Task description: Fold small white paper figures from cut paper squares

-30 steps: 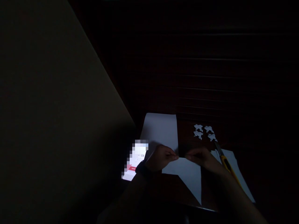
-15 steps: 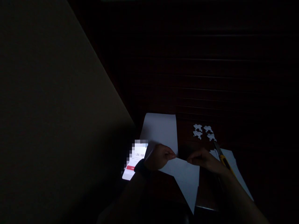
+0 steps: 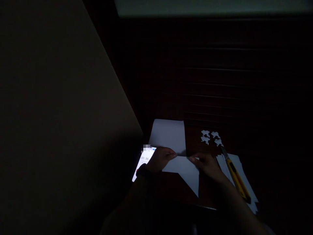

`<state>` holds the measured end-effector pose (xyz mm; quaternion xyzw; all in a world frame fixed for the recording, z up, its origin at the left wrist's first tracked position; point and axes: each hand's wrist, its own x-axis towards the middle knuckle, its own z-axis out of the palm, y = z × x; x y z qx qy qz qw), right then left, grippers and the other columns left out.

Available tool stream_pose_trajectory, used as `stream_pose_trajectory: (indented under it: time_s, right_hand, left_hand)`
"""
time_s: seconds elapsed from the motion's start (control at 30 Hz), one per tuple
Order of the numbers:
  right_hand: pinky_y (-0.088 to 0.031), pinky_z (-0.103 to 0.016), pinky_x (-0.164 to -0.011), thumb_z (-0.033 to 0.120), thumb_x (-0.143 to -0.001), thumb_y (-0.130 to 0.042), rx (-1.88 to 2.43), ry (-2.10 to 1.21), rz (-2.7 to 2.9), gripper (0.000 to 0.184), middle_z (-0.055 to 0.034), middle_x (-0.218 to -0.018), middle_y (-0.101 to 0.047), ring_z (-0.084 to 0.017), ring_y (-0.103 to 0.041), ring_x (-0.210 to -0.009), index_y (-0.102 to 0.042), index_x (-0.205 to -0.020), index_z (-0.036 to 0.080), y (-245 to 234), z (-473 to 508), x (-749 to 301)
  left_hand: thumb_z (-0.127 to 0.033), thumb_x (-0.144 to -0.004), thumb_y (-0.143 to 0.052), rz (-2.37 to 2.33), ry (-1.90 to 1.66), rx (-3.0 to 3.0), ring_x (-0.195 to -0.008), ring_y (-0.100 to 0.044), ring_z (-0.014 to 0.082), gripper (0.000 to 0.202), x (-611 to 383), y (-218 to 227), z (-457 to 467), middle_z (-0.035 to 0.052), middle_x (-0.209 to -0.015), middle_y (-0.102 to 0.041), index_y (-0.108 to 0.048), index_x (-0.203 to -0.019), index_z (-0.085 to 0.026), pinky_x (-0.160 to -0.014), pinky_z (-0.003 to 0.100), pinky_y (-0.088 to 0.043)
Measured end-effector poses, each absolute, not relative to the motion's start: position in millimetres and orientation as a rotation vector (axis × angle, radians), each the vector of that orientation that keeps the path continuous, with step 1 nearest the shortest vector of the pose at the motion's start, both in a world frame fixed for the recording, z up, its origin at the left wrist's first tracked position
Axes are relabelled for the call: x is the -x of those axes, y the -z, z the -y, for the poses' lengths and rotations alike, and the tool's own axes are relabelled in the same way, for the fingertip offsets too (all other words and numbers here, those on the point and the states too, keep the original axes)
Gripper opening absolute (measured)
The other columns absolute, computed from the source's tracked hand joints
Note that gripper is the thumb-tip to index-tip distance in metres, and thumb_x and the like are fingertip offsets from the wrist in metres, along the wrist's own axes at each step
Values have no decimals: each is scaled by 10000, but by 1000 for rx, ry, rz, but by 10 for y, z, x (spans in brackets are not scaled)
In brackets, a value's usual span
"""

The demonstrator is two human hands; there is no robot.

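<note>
A folded white sheet of paper, with a pointed flap reaching toward me, is held at its far edge by both hands. My left hand pinches that edge on the left; a dark band circles its wrist. On the right, my right hand has its thumb and fingers closed on the same edge. Behind it lies a larger white sheet, partly covered by my left hand and the folded paper. The lit phone, showing a timer, sits beside my left wrist and is partly hidden by it.
Several small folded paper pieces rest at the back right of the dark table. A yellow utility knife lies on a stack of white paper to the right. A pale wall rises at the left.
Both hands have moved slightly away from me with the folded paper, which now lies flatter. More of the yellow knife shows, and the view has shifted a little.
</note>
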<state>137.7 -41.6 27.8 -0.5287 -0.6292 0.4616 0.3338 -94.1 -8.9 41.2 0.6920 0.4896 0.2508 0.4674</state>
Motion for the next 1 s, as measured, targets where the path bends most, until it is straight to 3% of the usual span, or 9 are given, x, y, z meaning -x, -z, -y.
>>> stream_pose_trajectory:
  time_s: [0.13, 0.4, 0.57, 0.77, 0.83, 0.9, 1.0]
  right_hand:
    - [-321, -214, -472, 438, -795, -534, 1432, -1107, 1622, 359, 9, -544, -540, -115, -459, -519, -646, -634, 137, -160, 427, -1275]
    - [-275, -211, -441, 452, -747, -580, 1454, -1053, 1695, 369, 15, -513, -474, -90, -380, -481, -635, -581, 127, -513, 490, -1408]
    - [-240, -208, -420, 484, -718, -595, 1501, -1001, 1729, 396, 30, -487, -423, -80, -337, -459, -595, -531, 135, -784, 535, -1635]
    - [-229, -207, -414, 515, -691, -597, 1520, -1029, 1765, 434, 46, -449, -390, -70, -299, -440, -576, -489, 132, -845, 627, -1634]
    - [-222, -204, -406, 530, -690, -588, 1522, -1037, 1787, 457, 55, -428, -374, -63, -289, -420, -555, -467, 132, -825, 661, -1563]
    - [-232, -201, -399, 554, -683, -581, 1540, -1028, 1800, 475, 54, -416, -392, -63, -307, -403, -554, -467, 131, -825, 688, -1544]
    - [-321, -211, -427, 602, -714, -519, 1620, -944, 1791, 521, 12, -454, -503, -97, -435, -424, -595, -525, 122, -879, 726, -1701]
  left_hand:
    - [-365, -757, -574, -1069, -561, -1590, -749, -644, 194, 282, 930, -401, 167, 86, -828, -712, -701, -850, -131, -660, 275, -475]
    - [-354, -735, -603, -899, -545, -1535, -771, -646, 191, 288, 1006, -416, 341, 97, -858, -711, -697, -873, -119, -688, 283, -484]
    - [-367, -706, -622, -974, -535, -1485, -676, -656, 192, 301, 1197, -403, 376, 115, -756, -710, -689, -810, -92, -631, 296, -499]
    - [-418, -742, -580, -1037, -810, -1505, -943, -605, 204, 346, 1022, -524, 561, 95, -996, -681, -672, -942, -151, -812, 304, -453]
    - [-410, -680, -651, -944, -737, -1468, -867, -621, 205, 349, 828, -521, 687, 64, -922, -698, -679, -923, -160, -730, 277, -470]
    - [-440, -648, -672, -1002, -659, -1425, -708, -622, 199, 321, 680, -473, 789, 43, -698, -689, -693, -714, -127, -615, 258, -461]
    - [-468, -653, -664, -1055, -696, -1376, -623, -593, 178, 366, 646, -375, 862, 29, -594, -640, -658, -619, -103, -559, 249, -445]
